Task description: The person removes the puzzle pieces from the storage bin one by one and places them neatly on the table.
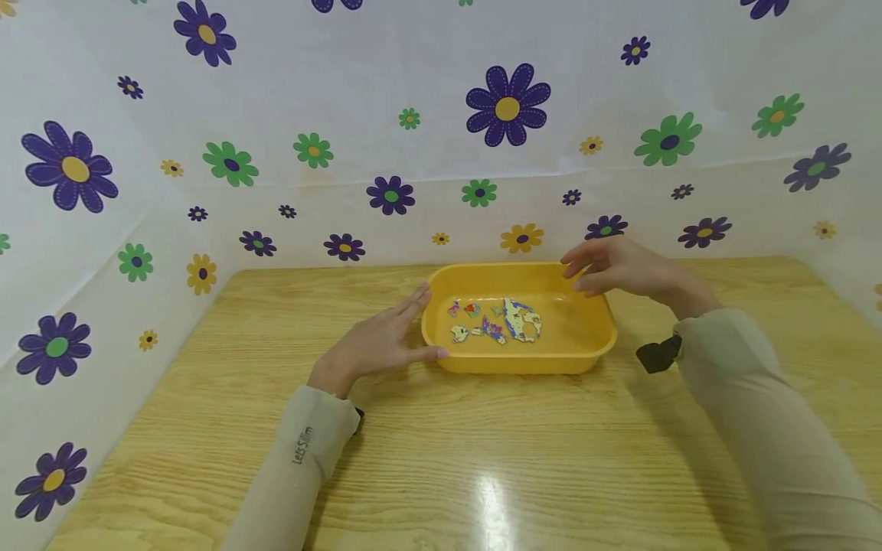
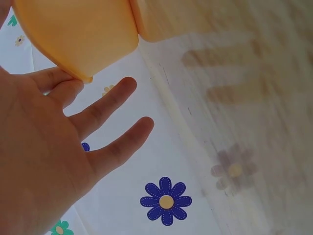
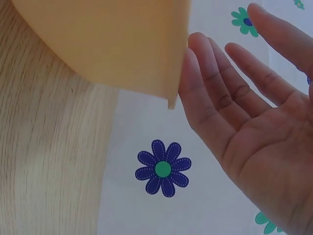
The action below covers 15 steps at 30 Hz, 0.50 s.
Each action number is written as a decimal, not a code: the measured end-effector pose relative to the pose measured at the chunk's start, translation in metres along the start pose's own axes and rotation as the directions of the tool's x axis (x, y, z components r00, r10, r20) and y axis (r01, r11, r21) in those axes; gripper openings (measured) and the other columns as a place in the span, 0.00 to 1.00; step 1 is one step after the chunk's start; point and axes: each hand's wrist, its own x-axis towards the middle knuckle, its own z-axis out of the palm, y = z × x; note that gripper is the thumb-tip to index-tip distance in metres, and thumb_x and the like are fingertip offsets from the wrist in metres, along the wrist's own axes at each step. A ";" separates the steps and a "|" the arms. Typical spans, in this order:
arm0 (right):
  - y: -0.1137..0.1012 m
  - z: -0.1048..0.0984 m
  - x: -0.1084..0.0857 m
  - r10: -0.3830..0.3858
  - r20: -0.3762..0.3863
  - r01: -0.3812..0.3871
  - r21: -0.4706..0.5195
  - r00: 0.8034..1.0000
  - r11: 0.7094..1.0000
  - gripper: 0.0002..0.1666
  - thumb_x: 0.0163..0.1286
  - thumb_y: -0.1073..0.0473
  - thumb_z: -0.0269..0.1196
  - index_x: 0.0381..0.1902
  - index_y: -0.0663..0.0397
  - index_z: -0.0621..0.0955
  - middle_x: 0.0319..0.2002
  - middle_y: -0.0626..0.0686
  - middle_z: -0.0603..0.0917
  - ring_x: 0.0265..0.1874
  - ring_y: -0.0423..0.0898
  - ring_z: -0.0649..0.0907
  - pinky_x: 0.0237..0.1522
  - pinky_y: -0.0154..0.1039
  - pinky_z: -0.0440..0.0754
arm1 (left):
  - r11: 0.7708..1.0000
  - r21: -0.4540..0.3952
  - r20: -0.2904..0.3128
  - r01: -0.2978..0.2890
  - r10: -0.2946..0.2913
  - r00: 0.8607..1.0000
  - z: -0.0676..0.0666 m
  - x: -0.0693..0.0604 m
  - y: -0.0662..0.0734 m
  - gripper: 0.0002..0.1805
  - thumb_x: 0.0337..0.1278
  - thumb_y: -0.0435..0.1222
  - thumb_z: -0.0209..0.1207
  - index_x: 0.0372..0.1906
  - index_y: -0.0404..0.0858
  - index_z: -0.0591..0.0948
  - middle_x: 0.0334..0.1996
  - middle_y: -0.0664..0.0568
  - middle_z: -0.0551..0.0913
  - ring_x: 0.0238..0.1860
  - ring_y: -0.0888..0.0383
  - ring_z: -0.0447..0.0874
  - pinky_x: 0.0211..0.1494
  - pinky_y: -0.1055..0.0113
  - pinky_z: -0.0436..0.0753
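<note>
Light wood-grain counter (image 1: 551,459), bearing one yellow, round-cornered plastic basin (image 1: 524,365). Left hand (image 1: 375,342), fingers spread, touching the basin's left end; right hand (image 1: 620,269), fingers loosely bent, at its far right rim. Multicoloured flat irregular pieces (image 1: 493,329), inside, left to middle.

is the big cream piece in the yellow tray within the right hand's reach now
Likely yes: the right hand looks empty by the far right corner of the open tray, and nothing covers the big cream piece.
</note>
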 end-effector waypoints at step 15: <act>0.004 0.021 0.022 -0.043 0.142 0.051 -0.057 0.989 0.997 0.28 0.68 0.70 0.63 0.64 0.75 0.74 0.54 0.68 0.82 0.51 0.58 0.83 0.55 0.50 0.83 | 1.000 -0.008 -0.009 0.002 -0.002 1.000 0.000 -0.001 0.000 0.57 0.62 0.66 0.57 0.83 0.40 0.45 0.82 0.53 0.40 0.79 0.45 0.49 0.75 0.43 0.60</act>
